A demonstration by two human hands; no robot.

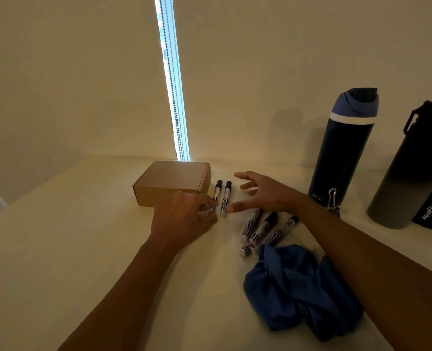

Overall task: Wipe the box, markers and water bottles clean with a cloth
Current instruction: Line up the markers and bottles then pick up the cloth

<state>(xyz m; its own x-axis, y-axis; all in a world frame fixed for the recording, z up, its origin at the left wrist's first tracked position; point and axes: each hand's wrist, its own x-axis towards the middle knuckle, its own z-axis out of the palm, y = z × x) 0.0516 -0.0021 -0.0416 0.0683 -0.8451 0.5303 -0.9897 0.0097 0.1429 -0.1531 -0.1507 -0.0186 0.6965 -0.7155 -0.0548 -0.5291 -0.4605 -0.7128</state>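
A closed brown cardboard box (170,183) lies on the pale table. Two black-capped markers (226,198) lie side by side just right of it. My left hand (184,219) has its fingertips on the near end of the left one, seemingly pinching it. My right hand (263,192) hovers with fingers spread, its thumb touching the near end of the right marker. Three more markers (263,230) lie in a slanted row under my right wrist. A crumpled blue cloth (298,292) lies loose at the near right. A dark blue bottle (342,148) and a black-grey bottle (412,173) stand at the right.
A binder clip (332,201) stands at the foot of the blue bottle. A wall and a window blind with bead cords (177,110) close off the back of the table (70,236).
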